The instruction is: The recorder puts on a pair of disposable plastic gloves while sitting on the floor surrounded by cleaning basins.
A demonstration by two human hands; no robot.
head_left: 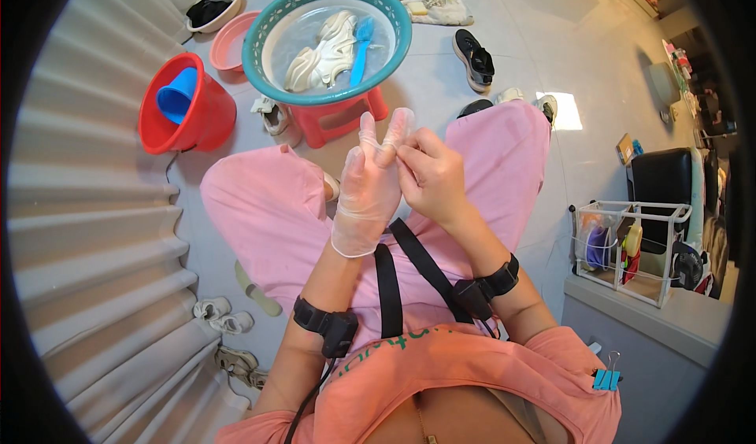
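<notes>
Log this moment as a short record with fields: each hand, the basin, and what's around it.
left hand: raised, wearing a thin clear glove
right hand: bare, pinching a glove fingertip
basin: teal, on a red stool, holding water, white shoes and a blue brush
left of basin: red bucket with a blue scoop
floor: black shoe

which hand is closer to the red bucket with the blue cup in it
Left. The gloved left hand is raised right of the red bucket, well apart. The bare right hand sits farther right, its fingers pinching the glove's fingertips.
</notes>
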